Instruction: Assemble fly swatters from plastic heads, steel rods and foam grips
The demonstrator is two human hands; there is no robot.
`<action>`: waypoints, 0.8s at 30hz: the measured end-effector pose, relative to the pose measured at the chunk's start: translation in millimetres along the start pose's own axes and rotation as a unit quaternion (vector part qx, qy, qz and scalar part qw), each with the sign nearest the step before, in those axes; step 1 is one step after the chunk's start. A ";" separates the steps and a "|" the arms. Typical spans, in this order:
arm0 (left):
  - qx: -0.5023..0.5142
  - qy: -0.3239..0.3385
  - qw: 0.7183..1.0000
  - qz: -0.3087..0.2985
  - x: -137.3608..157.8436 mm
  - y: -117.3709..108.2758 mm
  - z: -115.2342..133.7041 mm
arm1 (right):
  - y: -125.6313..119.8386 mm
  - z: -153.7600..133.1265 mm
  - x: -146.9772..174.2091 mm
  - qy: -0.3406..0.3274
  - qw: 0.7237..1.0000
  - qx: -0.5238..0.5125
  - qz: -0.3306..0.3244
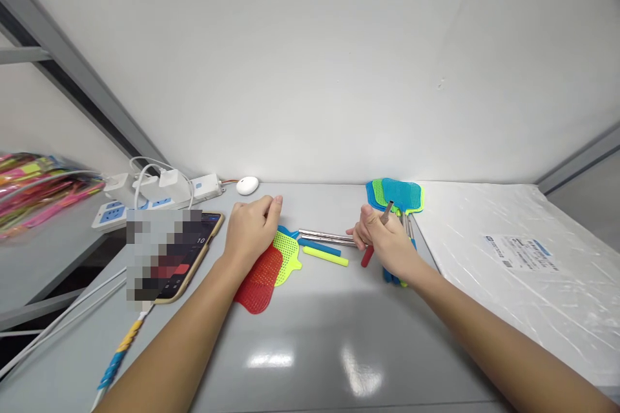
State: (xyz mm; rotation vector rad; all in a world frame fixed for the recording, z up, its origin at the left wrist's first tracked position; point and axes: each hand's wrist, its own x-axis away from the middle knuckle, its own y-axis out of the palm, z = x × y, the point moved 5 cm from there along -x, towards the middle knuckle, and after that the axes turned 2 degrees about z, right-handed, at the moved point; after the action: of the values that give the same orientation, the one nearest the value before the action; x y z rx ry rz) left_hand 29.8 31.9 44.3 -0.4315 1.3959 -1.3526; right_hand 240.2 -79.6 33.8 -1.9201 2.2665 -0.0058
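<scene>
My right hand (382,239) is closed around a fly swatter handle. Its metal rod (388,211) sticks out above the fist and its red grip (368,256) below. At the left, my left hand (254,226) is curled in a fist beside the flat swatter heads; whether anything is inside is hidden. A red swatter head (260,281) lies under that hand's edge, partly over a yellow-green swatter head (288,255). Between the hands lie metal rods (325,237), a blue grip (320,247) and a yellow-green grip (325,256).
Behind my right hand is a pile of several swatters (402,195). A plastic-wrapped white board (484,232) covers the right side. On the left are a phone (194,264), a power strip (109,215) with cables, and a white oval case (247,186). A white wall stands behind.
</scene>
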 end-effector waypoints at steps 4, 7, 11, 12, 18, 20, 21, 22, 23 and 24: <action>0.026 0.006 0.998 -0.052 -2.6 -5.3 -7.2 | -1.9 -0.1 3.8 0.001 1.000 0.000 -0.001; 0.081 -0.002 0.990 -0.118 1.1 -12.9 -14.2 | -0.7 1.1 6.5 -0.002 1.000 0.002 -0.010; 0.122 0.002 0.981 -0.150 22.9 -27.4 -16.9 | 3.6 2.3 9.6 0.005 0.999 0.031 -0.029; 0.125 0.009 0.981 -0.147 32.2 -30.4 -16.1 | 5.0 1.1 10.5 0.008 0.999 0.038 -0.038; 0.103 0.018 0.994 -0.038 107.6 -39.2 -13.0 | 1.3 -23.6 19.5 -0.002 1.000 0.029 0.004; 0.074 -0.008 0.997 -0.006 127.9 -37.4 -15.2 | -5.1 -32.6 26.4 -0.006 0.997 -0.018 0.077; 0.061 -0.022 0.998 0.004 134.9 -35.9 -16.4 | -7.0 -35.7 31.0 -0.005 0.993 -0.046 0.107; 0.048 -0.034 0.998 0.006 139.6 -33.8 -17.1 | -7.1 -37.6 36.2 0.002 0.990 -0.072 0.125; 0.034 -0.042 0.999 0.004 142.3 -31.6 -17.4 | -5.5 -38.6 41.7 0.011 0.987 -0.095 0.131; 0.022 -0.046 0.999 -0.001 143.5 -29.5 -17.3 | -2.6 -38.6 47.5 0.023 0.985 -0.113 0.128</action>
State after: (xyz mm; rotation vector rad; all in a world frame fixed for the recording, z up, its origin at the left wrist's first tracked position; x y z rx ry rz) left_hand -45.9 -88.0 3.6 -0.4611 1.2873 -1.3462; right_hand 230.3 -130.7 66.1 -1.7234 2.6283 0.2514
